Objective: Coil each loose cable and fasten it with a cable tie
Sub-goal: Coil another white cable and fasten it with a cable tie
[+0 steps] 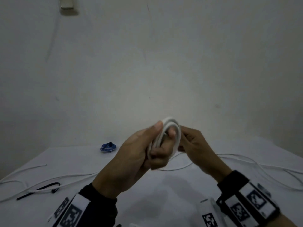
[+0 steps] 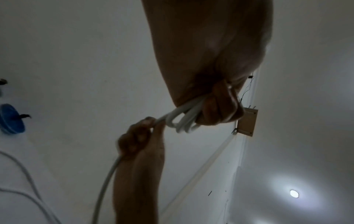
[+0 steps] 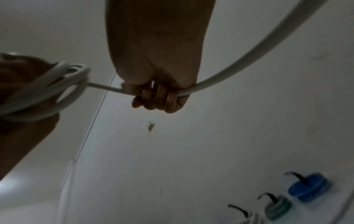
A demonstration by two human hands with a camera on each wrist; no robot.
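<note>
So, mid-coil. L hand (image 1: 139, 154) clamped on white cable coil (image 1: 170, 136), held up above table (image 1: 82, 161); R hand (image 1: 195, 145) fingers curled round feed strand (image 3: 249, 56), rest trails over table on R. Risks, my guess: loops spring loose if L grip slackens; trailing length snags or kinks on a fast pull. Black cable tie (image 1: 39, 190) on table at L, untouched. Blue coil (image 1: 108, 147) farther back, tied. No readable text; wristbands show only square code markers.
</note>
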